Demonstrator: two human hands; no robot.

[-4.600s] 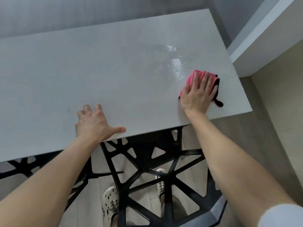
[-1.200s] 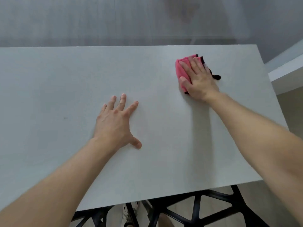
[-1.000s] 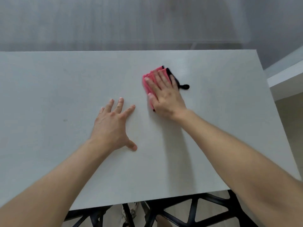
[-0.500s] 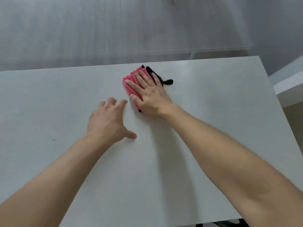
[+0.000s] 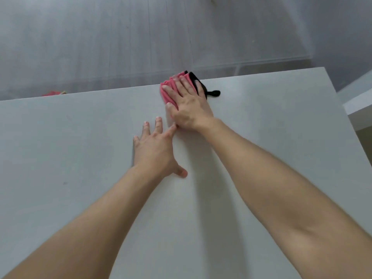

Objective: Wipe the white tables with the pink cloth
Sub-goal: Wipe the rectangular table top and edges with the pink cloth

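The white table [image 5: 80,150] fills most of the head view. A folded pink cloth [image 5: 168,91] with a black edge and loop lies at the table's far edge, slightly right of centre. My right hand [image 5: 188,103] presses flat on the cloth with straight, spread fingers and covers most of it. My left hand [image 5: 155,150] rests flat on the bare tabletop just in front of the cloth, fingers spread, its index fingertip close to the right hand's heel.
Beyond the far edge lies grey plank floor [image 5: 120,37]. A small red object [image 5: 52,93] shows on the floor past the far left edge. A white ledge [image 5: 358,101] stands to the right of the table.
My right hand has slid the cloth from the table's right side leftward and away to the far edge. My left hand has crept forward, and the view has moved forward over the table.
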